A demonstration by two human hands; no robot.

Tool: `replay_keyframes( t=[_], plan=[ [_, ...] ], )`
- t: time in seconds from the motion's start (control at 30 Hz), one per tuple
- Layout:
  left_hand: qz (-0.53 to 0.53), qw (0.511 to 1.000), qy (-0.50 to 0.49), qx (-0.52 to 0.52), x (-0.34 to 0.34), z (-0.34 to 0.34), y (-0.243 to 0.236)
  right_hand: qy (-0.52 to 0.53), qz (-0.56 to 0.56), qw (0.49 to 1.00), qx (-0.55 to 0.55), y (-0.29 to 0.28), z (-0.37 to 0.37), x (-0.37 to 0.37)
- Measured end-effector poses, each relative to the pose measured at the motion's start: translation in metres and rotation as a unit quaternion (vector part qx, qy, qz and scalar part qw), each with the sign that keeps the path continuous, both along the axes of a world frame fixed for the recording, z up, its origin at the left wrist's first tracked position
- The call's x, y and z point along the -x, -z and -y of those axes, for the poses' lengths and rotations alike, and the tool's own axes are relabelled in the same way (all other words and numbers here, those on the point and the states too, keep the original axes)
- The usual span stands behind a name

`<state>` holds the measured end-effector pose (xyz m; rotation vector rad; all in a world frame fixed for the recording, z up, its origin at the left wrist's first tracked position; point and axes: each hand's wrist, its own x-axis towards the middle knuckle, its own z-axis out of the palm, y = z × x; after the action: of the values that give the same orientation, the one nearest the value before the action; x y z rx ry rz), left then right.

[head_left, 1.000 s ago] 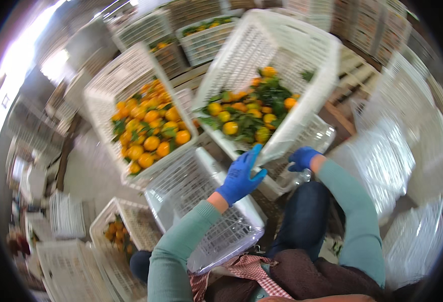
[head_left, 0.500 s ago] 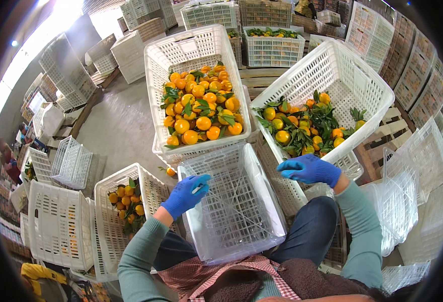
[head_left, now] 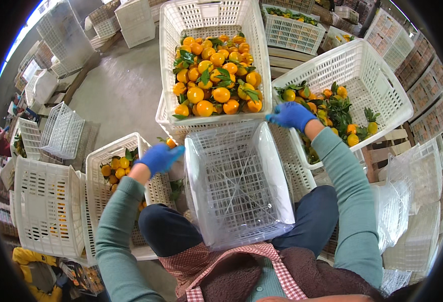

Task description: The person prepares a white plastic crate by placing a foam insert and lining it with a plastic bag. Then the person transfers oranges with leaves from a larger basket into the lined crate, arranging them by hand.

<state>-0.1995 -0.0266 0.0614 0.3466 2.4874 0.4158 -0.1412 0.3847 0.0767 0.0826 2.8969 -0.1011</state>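
Observation:
Both my hands wear blue gloves. My left hand (head_left: pixel 160 158) is left of the plastic-lined crate (head_left: pixel 188 186) between my knees, over the edge of a white crate (head_left: pixel 93 166) with leafy oranges (head_left: pixel 114 168). It is slightly blurred, fingers stretched out, nothing seen in them. My right hand (head_left: pixel 293 116) is over the near left corner of the right-hand crate (head_left: pixel 387 85), which holds small oranges with many leaves (head_left: pixel 339 113). Its fingers point left, apart, with nothing visible in them. The lined crate holds no fruit. Beyond it, a tilted white crate (head_left: pixel 261 45) bears a heap of oranges (head_left: pixel 216 78).
Stacked crates (head_left: pixel 392 38) line the right and back, one crate (head_left: pixel 292 32) holding leafy fruit. Clear plastic liners (head_left: pixel 390 201) lie at the right. Empty-looking crates (head_left: pixel 48 206) stand at the left. A person in yellow (head_left: pixel 30 267) is at the lower left.
My left hand has moved left and up, away from the lined crate. My right hand has moved up and a little left, to the right-hand crate's corner. The view has shifted.

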Motion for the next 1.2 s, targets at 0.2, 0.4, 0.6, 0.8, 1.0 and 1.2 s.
replay_keyframes(
  t=[0.2,0.4,0.6,0.8,1.0,1.2],
  plan=[
    [0.01,0.994,0.106,0.006,-0.028,-0.028,0.086,0.032,0.175,0.982,0.063,0.066,0.036,-0.049],
    [-0.078,0.985,0.147,-0.052,0.009,-0.035,0.129,0.074,-0.012,0.99,0.118,0.122,0.016,-0.053],
    [-0.09,0.99,-0.104,-0.021,-0.041,-0.041,0.061,0.199,0.108,0.962,0.152,0.088,0.025,-0.05],
    [-0.435,0.826,-0.141,-0.328,-0.128,0.087,0.01,0.165,-0.043,0.983,0.072,0.073,0.008,-0.062],
    [-0.189,0.888,-0.347,-0.236,-0.212,0.198,0.096,0.124,-0.059,0.986,0.09,0.109,0.001,-0.049],
    [0.003,0.991,-0.127,-0.034,-0.246,0.233,0.159,0.097,-0.105,0.983,0.117,0.118,0.009,-0.061]
  ],
)
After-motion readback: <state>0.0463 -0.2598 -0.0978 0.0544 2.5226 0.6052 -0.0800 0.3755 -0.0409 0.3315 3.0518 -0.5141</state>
